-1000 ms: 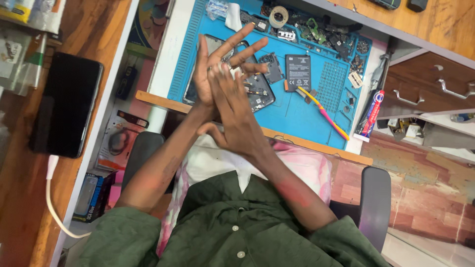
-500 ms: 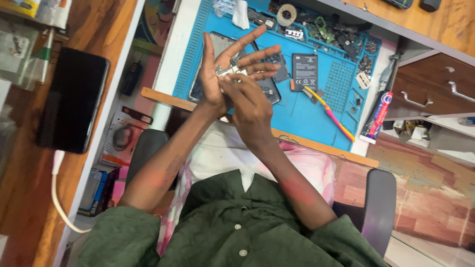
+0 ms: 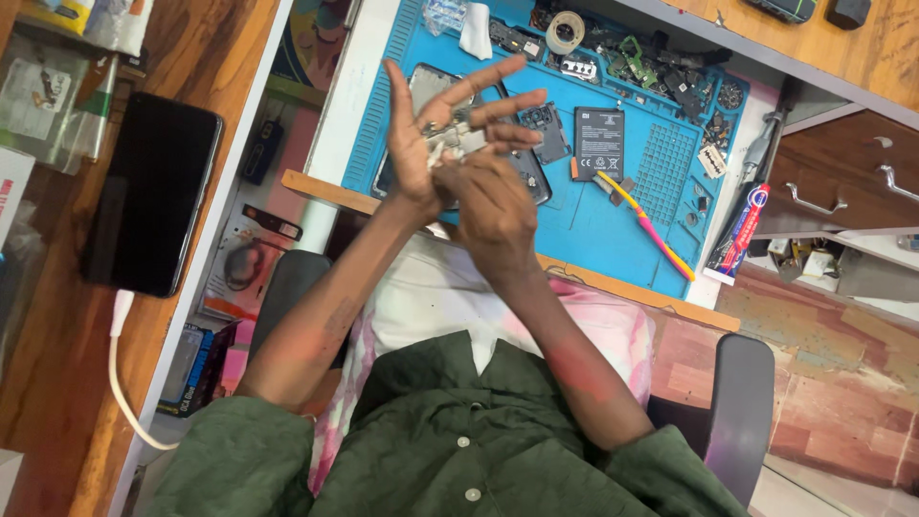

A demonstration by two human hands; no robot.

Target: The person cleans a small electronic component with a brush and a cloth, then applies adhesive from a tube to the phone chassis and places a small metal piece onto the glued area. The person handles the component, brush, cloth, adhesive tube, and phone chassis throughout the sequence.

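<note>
Above the blue mat (image 3: 593, 206): both hands meet, raised over an opened phone (image 3: 522, 168).
Left hand (image 3: 426, 144): palm open, fingers spread, a small silvery part (image 3: 458, 142) lying against its fingers.
Right hand (image 3: 488, 201): fingertips pinched on the same silvery part.
Battery (image 3: 600, 144): black, flat on the mat, right of the hands.
Pink-yellow tool (image 3: 651, 228): lies just below the battery.
Dark phone (image 3: 153, 191): on the wooden surface, cable attached.
</note>
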